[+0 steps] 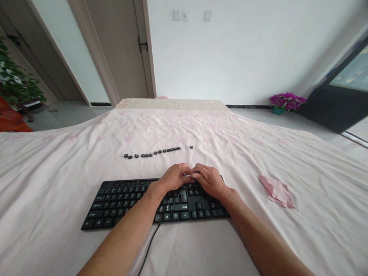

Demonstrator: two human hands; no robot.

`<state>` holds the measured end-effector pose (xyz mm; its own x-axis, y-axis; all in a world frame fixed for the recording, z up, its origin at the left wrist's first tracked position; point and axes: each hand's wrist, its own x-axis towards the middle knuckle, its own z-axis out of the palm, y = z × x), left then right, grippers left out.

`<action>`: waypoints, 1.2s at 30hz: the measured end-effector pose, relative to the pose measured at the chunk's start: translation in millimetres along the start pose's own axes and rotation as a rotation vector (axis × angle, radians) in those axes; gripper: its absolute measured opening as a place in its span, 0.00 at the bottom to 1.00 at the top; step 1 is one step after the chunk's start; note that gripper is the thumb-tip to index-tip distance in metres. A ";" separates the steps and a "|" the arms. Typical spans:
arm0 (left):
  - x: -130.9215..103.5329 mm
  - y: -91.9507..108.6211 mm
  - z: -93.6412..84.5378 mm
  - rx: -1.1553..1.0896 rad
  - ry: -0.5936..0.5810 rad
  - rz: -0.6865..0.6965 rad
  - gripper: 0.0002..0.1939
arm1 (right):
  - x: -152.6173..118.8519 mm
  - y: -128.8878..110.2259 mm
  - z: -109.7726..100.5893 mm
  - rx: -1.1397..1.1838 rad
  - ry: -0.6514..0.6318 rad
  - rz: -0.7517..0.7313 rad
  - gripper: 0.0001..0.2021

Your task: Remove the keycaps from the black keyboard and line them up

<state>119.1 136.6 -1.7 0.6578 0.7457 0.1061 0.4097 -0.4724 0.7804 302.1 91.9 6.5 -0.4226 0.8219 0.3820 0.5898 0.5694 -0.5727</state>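
your left hand (175,177) & right hand (212,181) meet, fingers narrow, over kbd (97,206) on pink cloth (183,252); can't tell what's held. loose far keycaps (168,150) prob light, stiff, slippery: grip sides.

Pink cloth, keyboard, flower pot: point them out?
pink cloth (278,192): head view, middle of its folded top
keyboard (97,213): head view, keys toward its left end
flower pot (278,110): head view, green side below the blooms

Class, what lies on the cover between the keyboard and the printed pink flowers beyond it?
The head view shows a loose row of small black keycaps there, one of them set apart at the right end.
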 end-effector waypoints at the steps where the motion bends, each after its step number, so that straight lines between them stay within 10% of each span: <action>1: 0.2 0.2 0.5 0.013 0.012 0.015 0.08 | -0.5 0.9 1.1 0.008 0.020 0.010 0.13; 12: -0.5 2.8 4.0 0.009 0.030 0.217 0.09 | -4.5 -0.5 2.9 0.029 0.172 -0.008 0.14; 28: -3.0 16.7 5.2 0.003 0.107 0.044 0.04 | -4.2 -5.9 -1.3 0.096 0.233 0.059 0.16; 36: -1.4 22.4 3.8 -0.078 0.117 -0.012 0.19 | -3.1 0.0 1.9 0.043 0.386 0.173 0.14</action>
<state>129.8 123.2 13.2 0.5729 0.8030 0.1642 0.3637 -0.4286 0.8271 302.1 89.3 3.9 -0.0264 0.8557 0.5168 0.5964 0.4284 -0.6788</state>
